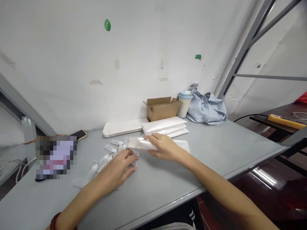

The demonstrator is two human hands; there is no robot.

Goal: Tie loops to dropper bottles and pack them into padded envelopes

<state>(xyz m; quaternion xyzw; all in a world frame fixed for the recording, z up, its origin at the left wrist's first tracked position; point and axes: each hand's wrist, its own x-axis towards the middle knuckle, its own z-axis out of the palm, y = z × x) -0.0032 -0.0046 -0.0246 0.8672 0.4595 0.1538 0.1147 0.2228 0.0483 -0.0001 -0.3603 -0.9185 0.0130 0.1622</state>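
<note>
My right hand [165,146] grips a white padded envelope [141,143] just above the table, its glossy end pointing left. My left hand [121,167] is closed, fingers bent, around a translucent plastic piece [135,156] that shows at its fingertips. Several similar small translucent pieces with white parts [110,148] lie in a loose pile behind and left of this hand. What kind of item they are is too unclear to tell. Behind my right hand rests a stack of white padded envelopes [168,125], and part of another white envelope [182,145] shows beneath my right wrist.
Along the wall stand a long flat white stack [126,127], an open cardboard box [163,110], a lidded cup [184,104] and a light blue cloth bag [207,110]. A phone [57,156] with a blurred screen leans at the left, by another dark device [80,134].
</note>
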